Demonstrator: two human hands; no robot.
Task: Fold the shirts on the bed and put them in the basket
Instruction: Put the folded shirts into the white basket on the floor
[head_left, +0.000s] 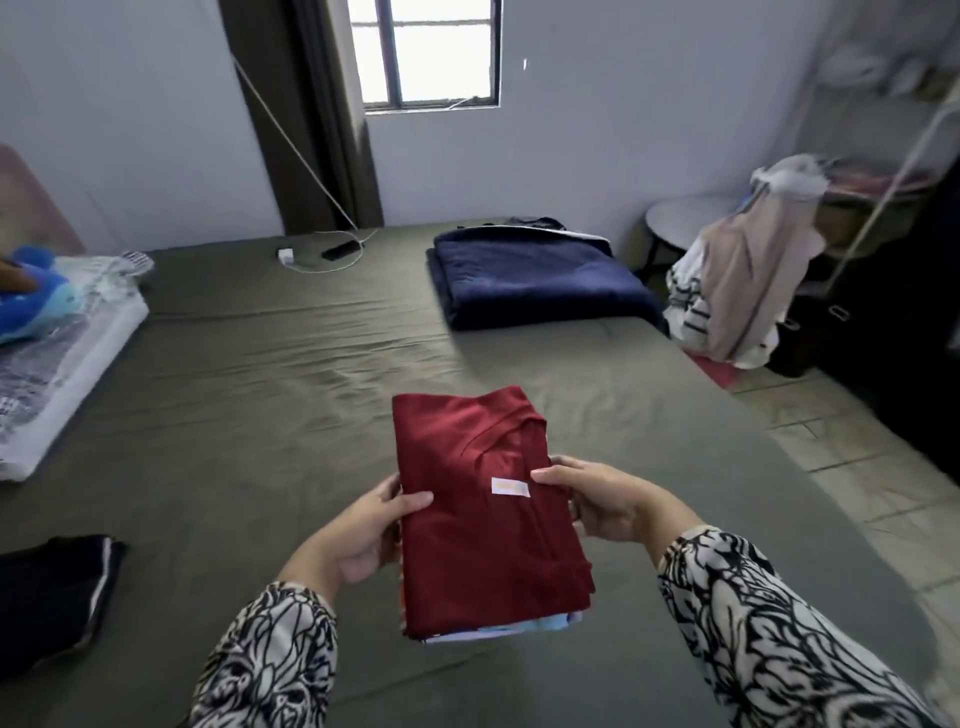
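Both hands' grip (363, 535) (602, 504) on folded red shirt (483, 519) sides.

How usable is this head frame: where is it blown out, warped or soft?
Head view: the window is blown out to white, and it is the only light source in view; the wide lens bows the rack at the right edge; the edges look soft, the clothes pile smeared. The centre is clear: both hands, left and right, grip the red shirt, its white label legible as a patch only.

Olive bed (270, 395) bears navy blanket (540, 280), charger (287, 255), dark garment (52, 597)
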